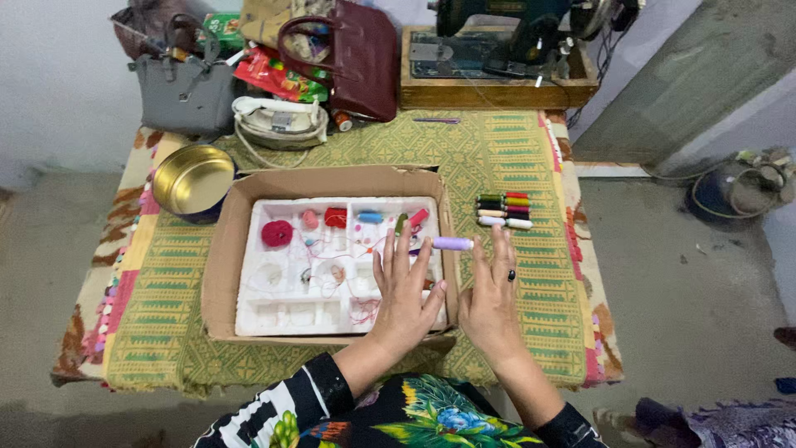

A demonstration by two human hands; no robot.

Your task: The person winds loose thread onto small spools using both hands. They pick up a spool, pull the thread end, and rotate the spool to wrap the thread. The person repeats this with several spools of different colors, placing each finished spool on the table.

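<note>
A lilac thread spool (pixel 452 243) lies on its side at the right rim of the cardboard box (pixel 217 274), just past both sets of fingertips; whether either touches it is hard to tell. The left hand (pixel 404 290) spreads flat and wide over the white foam tray (pixel 257 290), holding nothing. The right hand (pixel 491 294), equally open, rests on the green patterned bench cloth (pixel 497 158). Near it, a row of coloured spools (pixel 504 210) sits ready. The sewing machine (pixel 497 33) is cut off at the top.
</note>
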